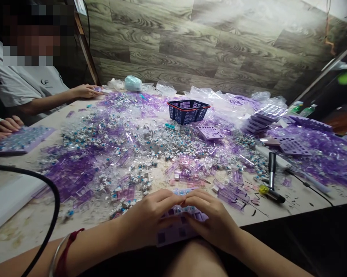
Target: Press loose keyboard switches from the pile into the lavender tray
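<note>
A purple plastic tray (176, 231) with square slots lies at the near table edge, partly over my lap. My left hand (148, 221) rests on its left side with fingers curled. My right hand (215, 221) rests on its right side, fingers bent down onto the tray. The fingertips of both hands meet at the tray's far edge, pinching something small that I cannot make out. Just beyond them lies a heap of small switches (138, 173) with blue stems and clear purple housings (72, 177).
A dark blue basket (187, 111) stands mid-table. Stacked purple trays (262, 119) and plastic bags lie at the right. A marker (271, 165) and a yellow-capped pen (273, 193) lie right of me. Another person's hands (87, 91) work at the far left. A black cable (46, 184) crosses at the left.
</note>
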The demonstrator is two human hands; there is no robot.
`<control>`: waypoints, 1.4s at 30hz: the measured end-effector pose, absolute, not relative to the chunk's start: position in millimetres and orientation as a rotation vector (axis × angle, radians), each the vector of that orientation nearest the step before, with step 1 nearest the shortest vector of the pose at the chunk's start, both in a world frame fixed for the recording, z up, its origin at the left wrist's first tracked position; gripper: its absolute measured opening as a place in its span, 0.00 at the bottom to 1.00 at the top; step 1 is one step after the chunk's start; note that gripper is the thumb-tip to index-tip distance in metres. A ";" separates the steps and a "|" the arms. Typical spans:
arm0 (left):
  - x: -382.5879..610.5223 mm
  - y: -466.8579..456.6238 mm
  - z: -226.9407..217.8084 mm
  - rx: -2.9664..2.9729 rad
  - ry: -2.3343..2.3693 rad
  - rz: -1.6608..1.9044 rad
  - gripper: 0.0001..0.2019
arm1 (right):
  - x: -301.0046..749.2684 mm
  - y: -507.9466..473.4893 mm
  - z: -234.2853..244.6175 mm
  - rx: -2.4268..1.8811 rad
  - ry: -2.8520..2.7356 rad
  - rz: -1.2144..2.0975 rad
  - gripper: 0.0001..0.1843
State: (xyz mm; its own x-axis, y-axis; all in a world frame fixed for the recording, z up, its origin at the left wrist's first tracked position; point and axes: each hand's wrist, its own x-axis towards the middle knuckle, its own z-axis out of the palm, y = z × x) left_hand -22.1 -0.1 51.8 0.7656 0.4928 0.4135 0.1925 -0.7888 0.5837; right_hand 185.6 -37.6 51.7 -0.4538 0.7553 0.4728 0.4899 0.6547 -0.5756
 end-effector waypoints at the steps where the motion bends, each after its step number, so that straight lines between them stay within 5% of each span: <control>1: -22.2 0.0 52.3 2.445 0.514 0.741 0.13 | 186.0 -36.8 50.9 -0.964 -2.138 0.451 0.10; 13: -18.4 2.4 50.0 2.500 0.447 0.763 0.10 | 189.0 -36.8 50.8 -0.939 -2.242 0.327 0.05; 28: -15.5 -3.1 51.7 2.418 0.704 0.809 0.04 | 180.9 -39.8 60.8 -1.028 -2.341 0.356 0.14; 35: -16.3 -1.0 46.1 2.313 0.796 0.824 0.13 | 174.1 -38.5 61.8 -1.032 -2.349 0.333 0.15; 42: -13.6 -1.1 46.6 2.322 0.801 0.826 0.03 | 172.0 -34.3 62.7 -0.965 -2.389 0.310 0.18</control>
State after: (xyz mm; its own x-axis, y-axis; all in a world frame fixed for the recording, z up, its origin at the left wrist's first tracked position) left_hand -13.6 -1.1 46.6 0.6347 0.6798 0.3675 0.3463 -0.6753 0.6512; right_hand 172.0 -34.3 62.7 -0.5983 0.6967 0.3958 0.5726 0.7173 -0.3971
